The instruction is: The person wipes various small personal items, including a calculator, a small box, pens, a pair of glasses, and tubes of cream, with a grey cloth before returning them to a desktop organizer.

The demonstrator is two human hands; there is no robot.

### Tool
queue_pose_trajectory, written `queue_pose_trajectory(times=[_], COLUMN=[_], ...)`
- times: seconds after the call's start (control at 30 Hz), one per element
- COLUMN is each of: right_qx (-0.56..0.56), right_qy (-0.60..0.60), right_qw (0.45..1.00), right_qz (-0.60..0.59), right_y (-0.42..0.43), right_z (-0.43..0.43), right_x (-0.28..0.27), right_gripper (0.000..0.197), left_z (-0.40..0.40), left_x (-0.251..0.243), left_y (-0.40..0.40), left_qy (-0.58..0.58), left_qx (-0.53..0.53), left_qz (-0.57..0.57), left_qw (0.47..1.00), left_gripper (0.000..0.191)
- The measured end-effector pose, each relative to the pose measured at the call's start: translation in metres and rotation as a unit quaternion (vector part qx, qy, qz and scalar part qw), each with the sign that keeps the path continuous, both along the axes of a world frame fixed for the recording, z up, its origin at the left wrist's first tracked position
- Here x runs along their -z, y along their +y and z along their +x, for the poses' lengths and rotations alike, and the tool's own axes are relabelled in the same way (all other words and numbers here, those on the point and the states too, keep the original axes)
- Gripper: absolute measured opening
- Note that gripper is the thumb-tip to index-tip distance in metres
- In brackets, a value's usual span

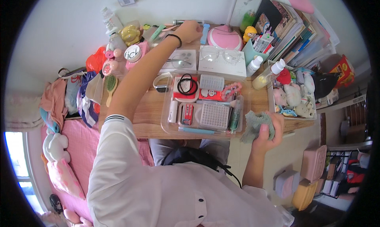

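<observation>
My left hand point(190, 31), with a black band on its wrist, reaches to the back of the wooden desk. It is beside a light blue clip-like item point(204, 33); its fingers are curled and whether they hold anything is hidden. My right hand point(270, 132) grips a grey-green cloth point(257, 126) at the desk's front right edge. Between the arms, a clear plastic tray point(166, 124) holds black hair ties point(187, 85), a white case with round cells point(214, 116), a white tube point(172, 111) and small packets. Behind it, clear-framed glasses point(221, 55) lie on a white box point(222, 67).
A pink lamp base point(224, 38), a mint pen holder point(253, 53) and two pump bottles point(268, 75) stand at the back right. A box of plush toys point(270, 101) is at the right. A hairbrush point(111, 86), bottles and a yellow figure point(130, 34) are at the left.
</observation>
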State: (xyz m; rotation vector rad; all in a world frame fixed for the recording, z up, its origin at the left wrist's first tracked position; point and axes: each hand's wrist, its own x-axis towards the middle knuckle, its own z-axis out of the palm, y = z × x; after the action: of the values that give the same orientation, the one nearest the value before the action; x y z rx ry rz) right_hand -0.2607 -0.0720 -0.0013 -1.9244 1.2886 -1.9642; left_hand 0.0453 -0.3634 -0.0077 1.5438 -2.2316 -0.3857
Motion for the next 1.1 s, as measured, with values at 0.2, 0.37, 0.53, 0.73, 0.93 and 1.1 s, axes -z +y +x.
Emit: queue_pose_trajectory(times=[0.2,0.37,0.53,0.73,0.93,1.1], right_qx=[0.017,-0.002,-0.003,-0.036,-0.066,-0.125], right_qy=[-0.01,-0.028,-0.014,-0.003,0.009,0.027], right_qw=[1.0,1.0,1.0,0.999,0.998,0.992], right_qz=[0.015,0.003,-0.002,0.001,-0.001,0.006], right_y=[0.0,-0.003,-0.002,0.009,0.015,0.013], right_z=[-0.006,-0.004,-0.002,0.003,0.013,0.03], right_x=[-0.001,-0.004,-0.005,-0.009,-0.02,-0.033], right_gripper=[0.032,0.032,0.032,0.033,0.032,0.027], left_z=[-0.024,-0.027,-0.02,0.02,0.021,0.003], left_x=[0.015,0.01,-0.002,-0.005,-0.038,-0.05], left_y=[-0.041,-0.042,-0.022,0.013,0.112,0.217], left_qy=[0.046,-0.014,0.058,0.312,0.514,0.608], left_qx=[-0.062,-0.075,-0.147,-0.093,0.015,0.086], left_qz=[0.074,0.084,0.036,0.055,0.16,0.27], left_qw=[0.994,0.994,0.987,0.944,0.843,0.742], left_gripper=[0.034,0.039,0.05,0.042,0.049,0.051])
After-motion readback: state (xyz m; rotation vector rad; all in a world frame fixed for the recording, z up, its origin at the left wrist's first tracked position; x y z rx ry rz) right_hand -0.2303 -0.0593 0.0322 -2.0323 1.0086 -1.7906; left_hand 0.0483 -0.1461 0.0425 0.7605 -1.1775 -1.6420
